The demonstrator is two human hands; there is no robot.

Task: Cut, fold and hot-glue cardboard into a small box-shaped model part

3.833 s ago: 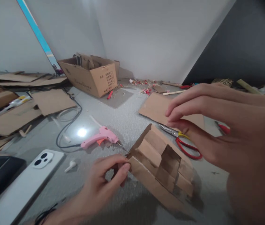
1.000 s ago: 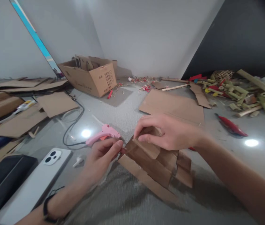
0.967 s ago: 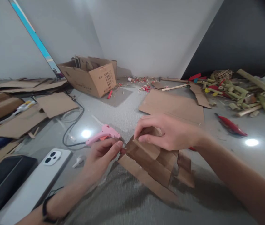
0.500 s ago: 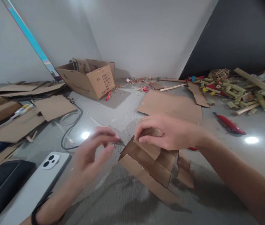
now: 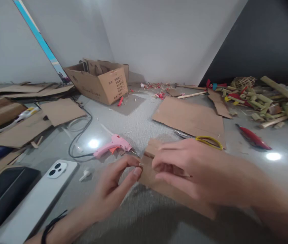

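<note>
A folded brown cardboard piece [image 5: 169,189] lies slanted in front of me, its right part under my right hand. My left hand [image 5: 119,178] is at its left edge, thumb and forefinger pinched around a tiny pale bit too small to name. My right hand [image 5: 184,167] is curled over the cardboard, fingers bent and slightly blurred; its fingertips meet the cardboard, and a thin edge shows by the thumb. Just beyond my left hand lies a pink glue gun [image 5: 115,144], nozzle towards the cardboard. Yellow-handled scissors [image 5: 210,141] rest behind my right hand.
A white phone [image 5: 37,203], black case [image 5: 6,196] and white earbud [image 5: 85,175] lie at the left. Further back are a cardboard box [image 5: 100,83], a flat cardboard sheet [image 5: 189,115], a red tool [image 5: 254,136] and a bamboo pile [image 5: 266,101]. A black cable runs to the glue gun.
My left hand has moved right to the cardboard, uncovering the glue gun and earbud. My right hand has come lower and nearer, and the cardboard has turned so its open inside is hidden. The scissors now show.
</note>
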